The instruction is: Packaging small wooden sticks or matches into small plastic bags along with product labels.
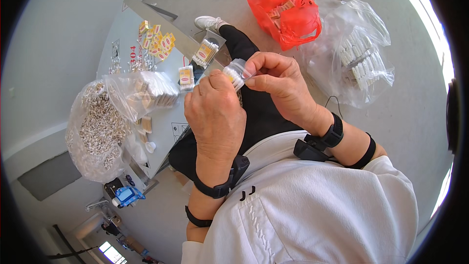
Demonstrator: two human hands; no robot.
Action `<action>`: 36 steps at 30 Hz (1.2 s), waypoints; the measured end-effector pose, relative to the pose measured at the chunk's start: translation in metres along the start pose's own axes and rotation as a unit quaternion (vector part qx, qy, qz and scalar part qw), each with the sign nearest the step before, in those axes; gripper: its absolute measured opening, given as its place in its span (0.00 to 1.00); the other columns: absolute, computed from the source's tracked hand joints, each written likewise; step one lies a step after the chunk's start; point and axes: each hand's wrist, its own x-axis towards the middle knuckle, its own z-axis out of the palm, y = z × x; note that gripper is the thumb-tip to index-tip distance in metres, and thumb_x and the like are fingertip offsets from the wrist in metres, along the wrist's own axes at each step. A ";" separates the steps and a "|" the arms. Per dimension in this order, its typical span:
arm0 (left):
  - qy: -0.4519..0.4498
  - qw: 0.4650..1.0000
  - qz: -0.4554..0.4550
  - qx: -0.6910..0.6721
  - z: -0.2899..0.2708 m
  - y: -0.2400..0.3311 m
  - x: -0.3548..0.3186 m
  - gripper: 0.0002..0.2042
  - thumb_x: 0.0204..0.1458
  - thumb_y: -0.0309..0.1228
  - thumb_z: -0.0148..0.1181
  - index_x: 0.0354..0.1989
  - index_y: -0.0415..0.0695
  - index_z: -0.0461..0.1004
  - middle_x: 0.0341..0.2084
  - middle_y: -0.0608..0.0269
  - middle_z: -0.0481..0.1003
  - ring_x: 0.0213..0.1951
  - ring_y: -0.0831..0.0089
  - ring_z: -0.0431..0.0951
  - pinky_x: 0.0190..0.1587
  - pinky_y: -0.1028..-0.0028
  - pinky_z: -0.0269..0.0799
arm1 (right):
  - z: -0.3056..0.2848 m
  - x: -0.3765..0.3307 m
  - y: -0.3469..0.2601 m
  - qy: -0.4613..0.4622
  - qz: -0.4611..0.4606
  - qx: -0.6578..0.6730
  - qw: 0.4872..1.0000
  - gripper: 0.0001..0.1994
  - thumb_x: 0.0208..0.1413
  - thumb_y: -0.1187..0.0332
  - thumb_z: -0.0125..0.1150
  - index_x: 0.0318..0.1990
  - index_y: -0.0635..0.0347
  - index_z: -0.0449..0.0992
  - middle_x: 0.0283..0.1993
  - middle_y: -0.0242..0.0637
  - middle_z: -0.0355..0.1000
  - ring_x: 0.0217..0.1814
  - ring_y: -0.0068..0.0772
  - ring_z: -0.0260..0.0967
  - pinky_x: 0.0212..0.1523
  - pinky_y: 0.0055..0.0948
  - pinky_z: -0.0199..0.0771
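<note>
Between my two hands is a small clear plastic bag of cotton swabs (235,75), white tips showing. My left hand (216,112) is closed on its lower left side, with its fingertips hidden behind the back of the hand. Thumb and forefinger of my right hand (283,83) pinch the bag's clear upper edge. Just left of my hands, a bundle of cotton swabs with a yellow card (186,77) lies on the table. Farther off, another swab packet with a yellow card (205,53) lies at the table's edge.
The metal-topped table (168,112) holds a pile of yellow cards (159,42), a stack of clear bags (151,89) and a large bag of loose cotton swabs (100,129). On the floor at right are a red plastic bag (288,22) and a clear sack of white packets (361,58).
</note>
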 end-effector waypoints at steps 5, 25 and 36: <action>-0.005 1.000 0.001 -0.006 -0.002 0.000 0.000 0.08 0.43 0.22 0.57 0.31 0.39 0.65 0.24 0.56 0.70 0.28 0.60 0.75 0.33 0.66 0.67 | -0.001 0.002 0.001 -0.027 0.030 0.050 0.998 0.04 0.46 0.79 0.60 0.31 0.63 0.74 0.31 0.28 0.70 0.35 0.17 0.66 0.40 0.18 0.66; -0.013 1.000 0.002 -0.013 0.000 0.004 0.000 0.09 0.41 0.22 0.57 0.30 0.40 0.65 0.23 0.57 0.70 0.28 0.62 0.74 0.33 0.66 0.67 | -0.001 0.004 0.008 -0.007 0.116 0.175 0.978 0.04 0.46 0.76 0.59 0.28 0.57 0.71 0.28 0.25 0.69 0.29 0.14 0.61 0.31 0.16 0.60; 0.013 1.000 0.002 -0.001 0.006 -0.001 -0.003 0.08 0.44 0.23 0.57 0.31 0.39 0.65 0.24 0.57 0.70 0.29 0.62 0.74 0.34 0.67 0.67 | -0.018 0.005 0.007 0.026 0.100 0.273 0.956 0.05 0.46 0.77 0.56 0.32 0.57 0.70 0.28 0.27 0.66 0.26 0.15 0.58 0.27 0.16 0.58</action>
